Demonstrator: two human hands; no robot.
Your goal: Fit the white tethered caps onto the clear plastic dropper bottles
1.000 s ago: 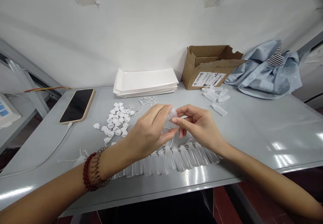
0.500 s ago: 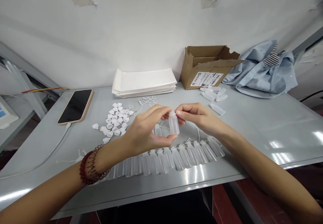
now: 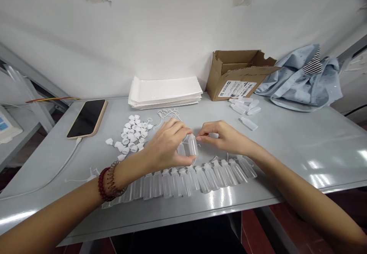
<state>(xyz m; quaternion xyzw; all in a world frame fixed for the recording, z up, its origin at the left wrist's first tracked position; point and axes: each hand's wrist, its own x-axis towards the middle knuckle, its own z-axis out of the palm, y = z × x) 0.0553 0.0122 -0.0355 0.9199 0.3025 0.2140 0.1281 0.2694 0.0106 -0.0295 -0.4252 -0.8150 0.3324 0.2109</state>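
A small translucent plastic squeeze bottle point(image 3: 193, 146) is held nearly upright in my left hand point(image 3: 164, 143), thumb at its base and fingers at its top. My right hand point(image 3: 225, 136) is pinched beside the bottle's neck, where a thin white strap shows at the fingertips; its full path is hidden. Below my hands, a row of similar bottles point(image 3: 174, 185) lies side by side along the table's front, with white straps at several necks. A pile of white caps point(image 3: 132, 135) lies left of my left hand. Loose white looped straps point(image 3: 168, 112) are behind it.
A phone point(image 3: 87, 118) on a white charging cable lies at the left. A stack of white trays or envelopes point(image 3: 166, 89) stands by the wall. An open cardboard box point(image 3: 237, 82), loose bottles point(image 3: 248, 123) and a light-blue cloth bag point(image 3: 306, 86) are at the right.
The bottle and my left hand have shifted slightly left and down. My right fingertips have drawn back a little from the bottle's neck.
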